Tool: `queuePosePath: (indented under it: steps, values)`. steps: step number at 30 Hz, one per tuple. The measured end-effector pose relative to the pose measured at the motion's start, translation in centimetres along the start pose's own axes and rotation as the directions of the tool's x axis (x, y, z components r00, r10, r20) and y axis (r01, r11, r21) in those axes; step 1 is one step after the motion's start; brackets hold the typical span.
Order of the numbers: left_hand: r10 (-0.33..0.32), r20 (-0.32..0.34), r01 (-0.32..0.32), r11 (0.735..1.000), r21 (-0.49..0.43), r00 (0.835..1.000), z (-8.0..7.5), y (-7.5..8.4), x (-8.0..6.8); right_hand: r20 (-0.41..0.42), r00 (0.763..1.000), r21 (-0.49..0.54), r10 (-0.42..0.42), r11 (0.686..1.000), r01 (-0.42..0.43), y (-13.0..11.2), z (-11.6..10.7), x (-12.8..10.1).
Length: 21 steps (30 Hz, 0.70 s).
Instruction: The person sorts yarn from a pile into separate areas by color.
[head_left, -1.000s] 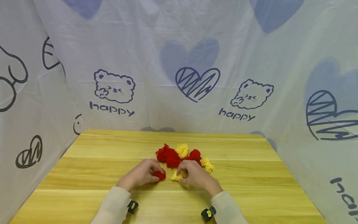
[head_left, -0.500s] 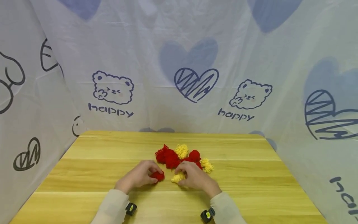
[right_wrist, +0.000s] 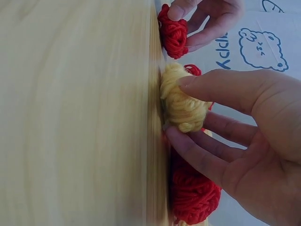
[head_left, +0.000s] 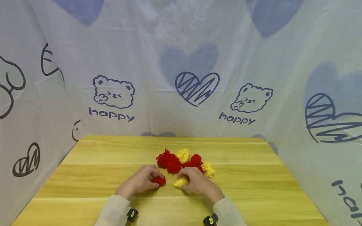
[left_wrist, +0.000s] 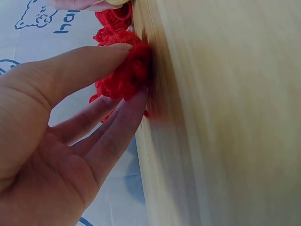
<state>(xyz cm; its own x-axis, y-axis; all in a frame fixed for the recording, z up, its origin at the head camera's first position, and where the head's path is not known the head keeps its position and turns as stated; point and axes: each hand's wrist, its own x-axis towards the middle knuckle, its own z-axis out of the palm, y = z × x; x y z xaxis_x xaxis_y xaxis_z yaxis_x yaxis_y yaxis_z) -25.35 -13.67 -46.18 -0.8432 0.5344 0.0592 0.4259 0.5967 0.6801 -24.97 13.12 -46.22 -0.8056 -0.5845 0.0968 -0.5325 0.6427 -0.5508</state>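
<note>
On the wooden table my left hand pinches a small red yarn ball between thumb and fingers; the left wrist view shows the same red yarn ball pressed against the tabletop. My right hand pinches a small yellow yarn ball, which the right wrist view shows as a yellow yarn ball held by thumb and fingers on the wood. The two hands sit side by side, a little apart.
Just behind the hands lies a cluster of yarn balls: red ones, a yellow one and another yellow one. Printed fabric walls close in the table on the back, left and right.
Both hands have drawn slightly toward the table's near edge with their yarn balls; the grips are the same. The camera view has tilted a little.
</note>
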Motion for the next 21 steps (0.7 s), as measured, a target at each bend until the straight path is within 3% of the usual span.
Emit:
queuePosePath:
  steps: [15,21]
  values:
    - [-0.004,-0.005,0.004,1.000,0.014,1.000,0.03,-0.04,0.03,-0.019,0.999,0.012,-0.043,0.999,0.043,0.72,-0.10,-0.37]
    - [-0.004,-0.007,0.004,1.000,0.029,1.000,0.13,-0.39,0.15,-0.002,1.000,0.008,-0.020,1.000,0.020,0.80,-0.21,-0.37]
